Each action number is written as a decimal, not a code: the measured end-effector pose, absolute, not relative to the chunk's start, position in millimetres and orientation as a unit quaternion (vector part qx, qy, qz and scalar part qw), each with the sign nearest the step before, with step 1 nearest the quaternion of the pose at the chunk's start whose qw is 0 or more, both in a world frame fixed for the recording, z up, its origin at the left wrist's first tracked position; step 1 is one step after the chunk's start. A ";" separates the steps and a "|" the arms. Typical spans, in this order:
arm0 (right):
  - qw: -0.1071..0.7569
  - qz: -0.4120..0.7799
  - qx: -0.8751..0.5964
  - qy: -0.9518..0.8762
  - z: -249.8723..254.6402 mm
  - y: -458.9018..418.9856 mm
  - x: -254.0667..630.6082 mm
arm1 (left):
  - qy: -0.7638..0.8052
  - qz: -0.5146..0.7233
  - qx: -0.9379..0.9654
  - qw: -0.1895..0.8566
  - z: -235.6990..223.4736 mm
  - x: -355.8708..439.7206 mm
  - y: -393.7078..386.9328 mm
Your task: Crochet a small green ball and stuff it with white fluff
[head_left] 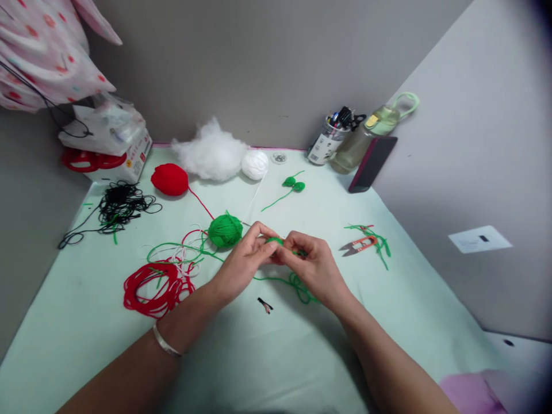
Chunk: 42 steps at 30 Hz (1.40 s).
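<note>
Both hands meet above the surface, the left hand and right hand pinching a small green piece between their fingers; the green yarn ball sits just beside the left hand; orange-handled snips lie to the right, near green scraps.

I get an evenly lit view; soft shadows darken the pale green cloth-covered table at the near side, the far right corner falls black, and wide-angle distortion stretches the edges.
</note>
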State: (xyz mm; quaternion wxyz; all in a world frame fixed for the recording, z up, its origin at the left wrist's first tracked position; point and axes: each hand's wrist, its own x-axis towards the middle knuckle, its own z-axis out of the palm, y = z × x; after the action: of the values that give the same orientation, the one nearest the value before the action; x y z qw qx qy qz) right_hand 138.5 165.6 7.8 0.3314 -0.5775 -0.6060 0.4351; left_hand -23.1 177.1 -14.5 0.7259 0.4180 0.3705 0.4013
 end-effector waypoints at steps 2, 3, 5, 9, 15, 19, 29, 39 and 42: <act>0.339 0.456 -0.570 -0.593 10.7 167.7 140.4 | 0.359 0.394 0.425 0.732 -14.2 -25.6 178.8; 0.338 0.466 -0.565 -0.591 12.6 168.8 141.6 | 0.354 0.391 0.429 0.733 -14.4 -26.7 179.9; 0.327 0.487 -0.550 -0.595 17.0 170.5 144.2 | 0.349 0.386 0.435 0.735 -15.4 -28.2 182.2; 0.290 0.531 -0.521 -0.602 24.0 169.0 145.5 | 0.362 0.390 0.444 0.721 -18.6 -26.6 183.9; 0.249 0.435 -0.572 -0.649 18.0 157.6 131.3 | 0.415 0.417 0.432 0.684 -25.7 -20.1 182.4; 0.249 0.375 -0.575 -0.683 9.4 157.8 127.6 | 0.418 0.405 0.414 0.700 -26.3 -22.5 183.2; 0.332 0.489 -0.538 -0.601 15.8 170.6 144.5 | 0.337 0.384 0.405 0.758 -11.6 -28.8 181.3; 0.300 0.510 -0.510 -0.624 16.5 167.1 142.0 | 0.349 0.387 0.428 0.738 -20.5 -25.7 184.4; 0.283 0.517 -0.520 -0.618 18.2 163.0 136.6 | 0.362 0.389 0.441 0.723 -25.8 -22.4 183.3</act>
State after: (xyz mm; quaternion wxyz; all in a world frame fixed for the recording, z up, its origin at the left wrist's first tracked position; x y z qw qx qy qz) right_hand 136.6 163.0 18.2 0.2829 -0.5199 -0.6179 0.5175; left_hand -22.4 183.3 -25.8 0.7234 0.4411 0.3623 0.3885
